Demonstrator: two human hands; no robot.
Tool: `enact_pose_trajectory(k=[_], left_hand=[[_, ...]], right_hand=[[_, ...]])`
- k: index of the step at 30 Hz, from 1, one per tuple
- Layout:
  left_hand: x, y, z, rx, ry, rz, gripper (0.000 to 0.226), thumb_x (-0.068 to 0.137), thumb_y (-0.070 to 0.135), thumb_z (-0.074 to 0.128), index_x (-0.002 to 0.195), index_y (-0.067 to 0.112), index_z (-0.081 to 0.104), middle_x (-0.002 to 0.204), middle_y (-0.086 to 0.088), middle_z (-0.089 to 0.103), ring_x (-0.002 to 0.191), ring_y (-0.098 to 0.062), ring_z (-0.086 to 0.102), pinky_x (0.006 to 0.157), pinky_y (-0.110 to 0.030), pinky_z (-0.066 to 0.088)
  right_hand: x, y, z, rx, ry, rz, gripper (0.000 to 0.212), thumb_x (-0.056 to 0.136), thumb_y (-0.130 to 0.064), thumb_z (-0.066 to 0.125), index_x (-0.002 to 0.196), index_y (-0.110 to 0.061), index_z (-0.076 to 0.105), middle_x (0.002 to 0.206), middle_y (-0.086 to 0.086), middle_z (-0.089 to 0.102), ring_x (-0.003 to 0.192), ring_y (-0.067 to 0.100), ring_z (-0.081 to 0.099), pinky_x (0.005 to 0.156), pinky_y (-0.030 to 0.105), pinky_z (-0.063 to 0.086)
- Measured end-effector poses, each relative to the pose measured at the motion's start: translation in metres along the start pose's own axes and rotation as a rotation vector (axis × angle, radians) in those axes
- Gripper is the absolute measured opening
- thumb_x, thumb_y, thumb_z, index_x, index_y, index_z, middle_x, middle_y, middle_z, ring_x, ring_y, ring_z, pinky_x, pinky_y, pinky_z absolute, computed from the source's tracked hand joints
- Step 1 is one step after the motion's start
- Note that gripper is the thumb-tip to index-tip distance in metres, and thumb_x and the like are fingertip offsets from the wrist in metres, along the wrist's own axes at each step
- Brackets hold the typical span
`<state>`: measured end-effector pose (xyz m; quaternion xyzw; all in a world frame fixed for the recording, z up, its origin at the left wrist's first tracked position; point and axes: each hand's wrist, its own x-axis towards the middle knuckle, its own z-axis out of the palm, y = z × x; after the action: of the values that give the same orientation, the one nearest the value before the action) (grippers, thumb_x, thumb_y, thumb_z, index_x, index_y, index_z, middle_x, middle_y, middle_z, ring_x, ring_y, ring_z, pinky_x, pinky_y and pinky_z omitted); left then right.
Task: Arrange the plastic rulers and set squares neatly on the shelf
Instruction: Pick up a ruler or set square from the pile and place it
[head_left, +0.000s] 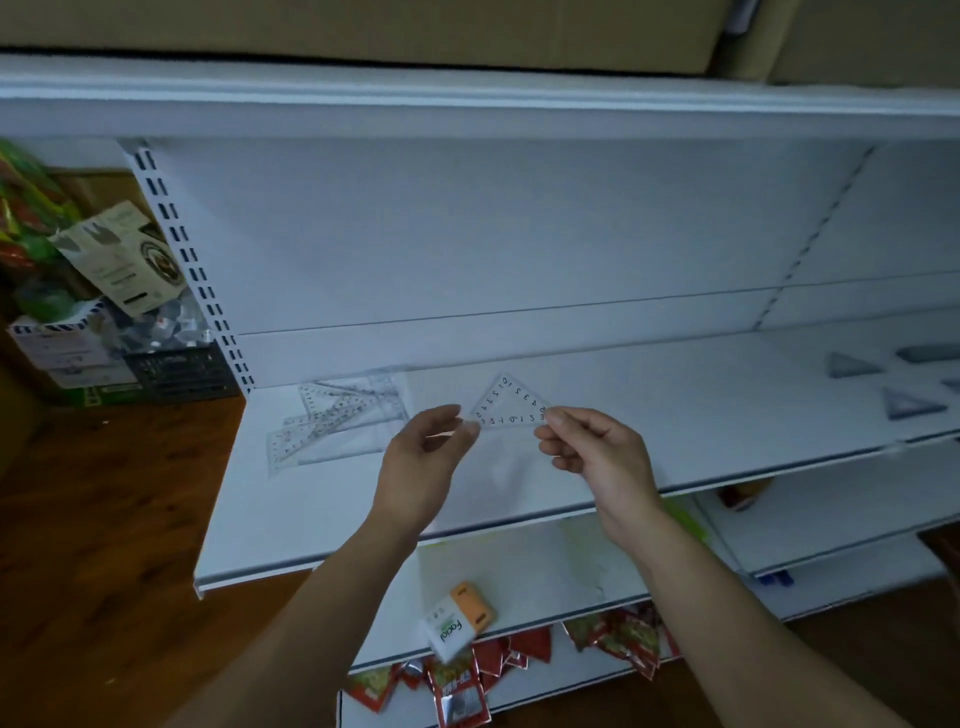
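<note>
A small clear set square (511, 402) with black numbers hangs just above the white shelf (701, 415), flat side facing me. My left hand (428, 457) pinches its left corner and my right hand (592, 447) pinches its right corner. To the left, a loose pile of clear rulers and set squares (340, 415) lies overlapping on the shelf near its left end.
Several grey triangular pieces (854, 365) lie on the shelf at the far right. On the lower shelf sits a white and orange box (457, 618), with red packets (467, 680) below it. Left of the slotted upright (192, 265) stand bags and a dark crate (176, 371).
</note>
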<state>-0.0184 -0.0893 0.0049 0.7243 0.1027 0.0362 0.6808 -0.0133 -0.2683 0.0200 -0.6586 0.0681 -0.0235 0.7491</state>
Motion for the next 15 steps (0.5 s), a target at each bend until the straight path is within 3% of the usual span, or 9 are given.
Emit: enact_pose_trajectory(k=[3,6,8,11,15], left_hand=[[-0.007,0.010,0.048,-0.020,-0.031,-0.004,0.026,0.086,0.037,0.068,0.111,0.029,0.063,0.103,0.013,0.066,0.095,-0.001,0.062,0.076,-0.016,0.046],[-0.020,0.019,0.112,-0.060,-0.191,-0.006,0.025,0.087,0.036,0.066,0.107,0.020,0.068,0.101,0.004,0.072,0.096,-0.011,0.067,0.089,-0.029,0.052],[-0.032,0.027,0.158,-0.099,-0.310,0.014,0.025,0.089,0.036,0.063,0.107,0.019,0.068,0.103,0.002,0.073,0.096,-0.011,0.068,0.092,-0.031,0.052],[-0.048,0.037,0.228,-0.124,-0.423,0.051,0.027,0.091,0.037,0.060,0.107,0.017,0.068,0.105,0.001,0.072,0.099,-0.010,0.068,0.089,-0.026,0.052],[-0.067,0.041,0.310,-0.185,-0.421,0.027,0.016,0.092,0.018,0.062,0.104,0.009,0.069,0.095,-0.006,0.074,0.086,-0.011,0.070,0.070,-0.018,0.052]], right_hand=[[0.002,-0.008,-0.049,-0.004,0.098,-0.099,0.012,0.088,-0.007,0.064,0.087,-0.015,0.072,0.076,0.004,0.074,0.069,0.012,0.069,0.060,0.019,0.052],[0.002,-0.010,-0.104,-0.019,0.192,-0.171,0.014,0.087,-0.006,0.065,0.092,-0.015,0.073,0.079,0.001,0.075,0.075,0.014,0.070,0.065,0.020,0.053],[-0.001,-0.011,-0.142,-0.067,0.202,-0.223,0.017,0.087,-0.007,0.066,0.096,-0.019,0.073,0.084,-0.002,0.075,0.082,0.013,0.071,0.071,0.020,0.054],[-0.005,-0.011,-0.200,-0.273,0.210,-0.368,0.023,0.086,-0.009,0.067,0.100,-0.026,0.073,0.096,-0.006,0.073,0.093,0.007,0.068,0.083,0.022,0.052],[-0.009,-0.007,-0.272,-0.497,0.232,-0.509,0.028,0.086,-0.009,0.068,0.113,-0.017,0.070,0.105,-0.011,0.068,0.097,0.001,0.064,0.086,0.016,0.049]])
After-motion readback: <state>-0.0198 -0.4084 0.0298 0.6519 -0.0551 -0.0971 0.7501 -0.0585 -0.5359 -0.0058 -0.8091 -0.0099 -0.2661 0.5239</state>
